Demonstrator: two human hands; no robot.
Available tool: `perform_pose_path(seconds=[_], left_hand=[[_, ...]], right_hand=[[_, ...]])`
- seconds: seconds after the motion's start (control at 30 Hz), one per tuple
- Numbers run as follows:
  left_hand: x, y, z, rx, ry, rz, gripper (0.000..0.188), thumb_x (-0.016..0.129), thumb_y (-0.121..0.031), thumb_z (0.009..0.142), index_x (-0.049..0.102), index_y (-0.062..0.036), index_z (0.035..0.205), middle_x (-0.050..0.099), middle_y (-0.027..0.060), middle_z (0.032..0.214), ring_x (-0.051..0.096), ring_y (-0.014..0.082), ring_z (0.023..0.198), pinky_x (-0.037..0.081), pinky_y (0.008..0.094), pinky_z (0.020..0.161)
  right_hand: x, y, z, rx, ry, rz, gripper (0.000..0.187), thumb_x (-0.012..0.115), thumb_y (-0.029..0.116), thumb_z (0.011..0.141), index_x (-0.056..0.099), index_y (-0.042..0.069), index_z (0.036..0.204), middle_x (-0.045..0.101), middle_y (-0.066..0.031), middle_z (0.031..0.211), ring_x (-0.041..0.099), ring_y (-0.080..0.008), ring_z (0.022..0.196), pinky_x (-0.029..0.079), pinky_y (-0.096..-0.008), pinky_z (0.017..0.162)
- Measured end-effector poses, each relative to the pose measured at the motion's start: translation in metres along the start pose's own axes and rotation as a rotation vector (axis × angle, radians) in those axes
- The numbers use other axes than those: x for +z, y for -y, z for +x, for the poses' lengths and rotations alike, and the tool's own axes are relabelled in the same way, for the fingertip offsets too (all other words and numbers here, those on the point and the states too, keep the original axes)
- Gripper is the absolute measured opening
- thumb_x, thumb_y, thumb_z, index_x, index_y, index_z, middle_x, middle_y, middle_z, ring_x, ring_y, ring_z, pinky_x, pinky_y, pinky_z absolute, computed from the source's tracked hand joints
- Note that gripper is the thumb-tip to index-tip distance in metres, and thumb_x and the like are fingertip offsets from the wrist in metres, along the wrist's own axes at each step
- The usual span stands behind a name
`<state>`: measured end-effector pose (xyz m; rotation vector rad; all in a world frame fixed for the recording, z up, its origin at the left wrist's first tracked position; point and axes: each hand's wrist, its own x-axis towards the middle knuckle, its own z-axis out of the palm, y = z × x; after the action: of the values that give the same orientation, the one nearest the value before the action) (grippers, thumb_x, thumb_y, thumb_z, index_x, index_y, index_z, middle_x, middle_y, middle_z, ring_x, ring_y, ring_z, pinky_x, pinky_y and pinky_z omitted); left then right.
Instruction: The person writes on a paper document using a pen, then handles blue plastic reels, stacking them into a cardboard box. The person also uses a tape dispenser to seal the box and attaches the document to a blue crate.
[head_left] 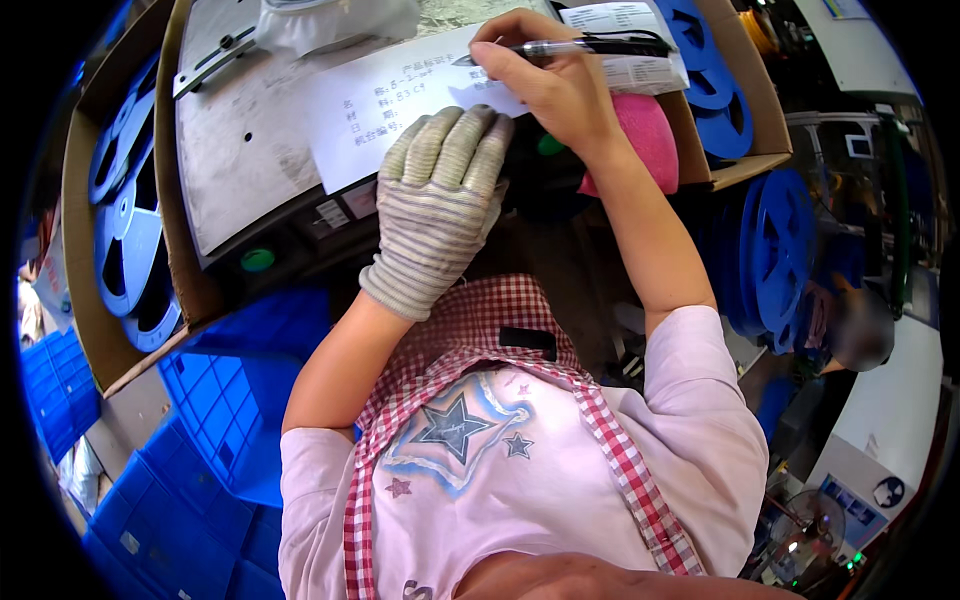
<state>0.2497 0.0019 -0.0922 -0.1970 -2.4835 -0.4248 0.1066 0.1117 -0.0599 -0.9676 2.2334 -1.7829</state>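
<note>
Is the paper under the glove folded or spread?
Spread: the paper lies out flat on the grey worktop, the left hand on it.

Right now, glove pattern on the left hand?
Grey and cream stripes on the glove; head view.

Left hand palm-down — right hand pinched

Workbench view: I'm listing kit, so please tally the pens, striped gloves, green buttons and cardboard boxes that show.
Pens: 1, in the right hand
Striped gloves: 1, on the left hand
Green buttons: 2
Cardboard boxes: 2
Total: 6
</note>
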Motion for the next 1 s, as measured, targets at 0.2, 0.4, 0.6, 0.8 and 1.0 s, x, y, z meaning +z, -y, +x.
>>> perform_pose_path(seconds=[0.2, 0.4, 0.6, 0.8, 1.0], left_hand=[[0.004, 0.006, -0.002, 0.025, -0.051, 0.012, 0.057, 0.077, -0.016, 0.073, 0.064, -0.0153, 0.129, 0.061, 0.0034, 0.130, 0.055, 0.0264, 0.122, 0.042, 0.0427, 0.106], [0.004, 0.000, 0.003, -0.019, -0.041, 0.027, 0.061, 0.077, -0.020, 0.074, 0.063, -0.0191, 0.133, 0.060, 0.0022, 0.127, 0.054, 0.0249, 0.120, 0.041, 0.0425, 0.103], [0.005, -0.008, 0.012, -0.092, 0.015, 0.110, 0.063, 0.079, -0.027, 0.074, 0.062, -0.0228, 0.135, 0.057, 0.0006, 0.122, 0.051, 0.0238, 0.116, 0.039, 0.0431, 0.099], [0.002, -0.007, 0.012, -0.087, 0.029, 0.113, 0.064, 0.079, -0.026, 0.072, 0.063, -0.0214, 0.134, 0.056, 0.0005, 0.121, 0.052, 0.0235, 0.117, 0.040, 0.0429, 0.097], [0.002, -0.008, 0.012, -0.070, 0.046, 0.124, 0.062, 0.078, -0.026, 0.073, 0.064, -0.0196, 0.133, 0.056, 0.0022, 0.121, 0.053, 0.0240, 0.117, 0.040, 0.0429, 0.097]], right_hand=[[-0.005, -0.012, 0.009, -0.072, -0.139, -0.169, 0.015, 0.067, 0.012, 0.091, 0.055, 0.005, 0.084, 0.054, 0.0016, 0.068, 0.049, -0.0050, 0.063, 0.040, -0.0242, 0.057], [-0.025, -0.022, 0.015, -0.069, -0.134, -0.197, 0.015, 0.067, 0.009, 0.087, 0.055, 0.004, 0.080, 0.052, -0.0007, 0.064, 0.049, -0.0071, 0.061, 0.040, -0.0274, 0.054], [-0.023, -0.019, 0.012, -0.137, -0.130, -0.304, 0.020, 0.068, 0.014, 0.088, 0.054, 0.003, 0.081, 0.054, -0.0081, 0.066, 0.055, -0.0144, 0.060, 0.043, -0.0324, 0.056], [-0.020, -0.028, 0.013, -0.315, -0.143, -0.428, 0.020, 0.069, 0.015, 0.087, 0.054, 0.002, 0.084, 0.057, -0.0158, 0.068, 0.062, -0.0317, 0.063, 0.047, -0.0393, 0.059], [-0.023, -0.020, 0.012, -0.154, -0.146, -0.330, 0.020, 0.070, 0.016, 0.088, 0.055, 0.002, 0.087, 0.059, -0.0169, 0.068, 0.066, -0.0291, 0.065, 0.047, -0.0381, 0.058]])
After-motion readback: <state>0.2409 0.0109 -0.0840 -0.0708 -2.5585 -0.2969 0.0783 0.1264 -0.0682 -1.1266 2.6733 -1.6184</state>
